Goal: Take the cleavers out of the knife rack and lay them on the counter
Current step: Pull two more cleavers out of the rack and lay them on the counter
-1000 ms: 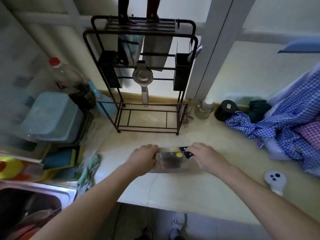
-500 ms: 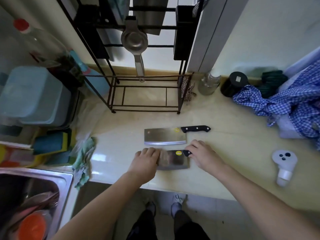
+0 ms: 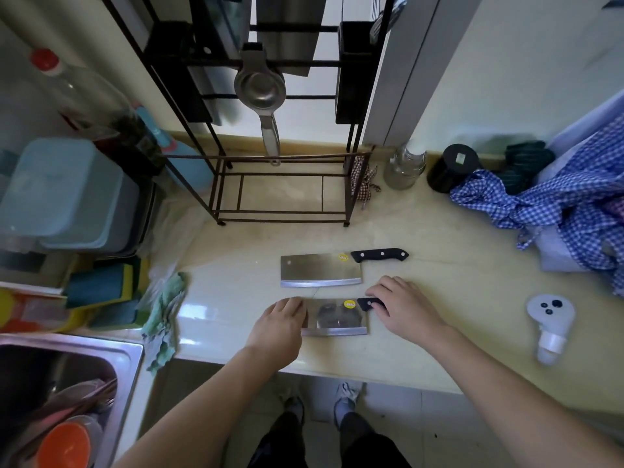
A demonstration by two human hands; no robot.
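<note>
Two cleavers are laid flat on the counter [image 3: 422,332], parallel, handles to the right. A round yellow sticker is carried near the handle of each blade; its print is too small to be read. The far cleaver [image 3: 320,269] lies untouched. The near cleaver [image 3: 337,317] is touched at both ends: the blade's left end is covered by the left hand [image 3: 282,327], while the black handle is overlaid by the loosely spread fingers of the right hand [image 3: 403,310], apparently not clasped. Behind stands the knife rack [image 3: 280,184], two blades hanging in it beside a metal squeezer [image 3: 261,92]. A checked cloth [image 3: 557,204] is heaped at right.
</note>
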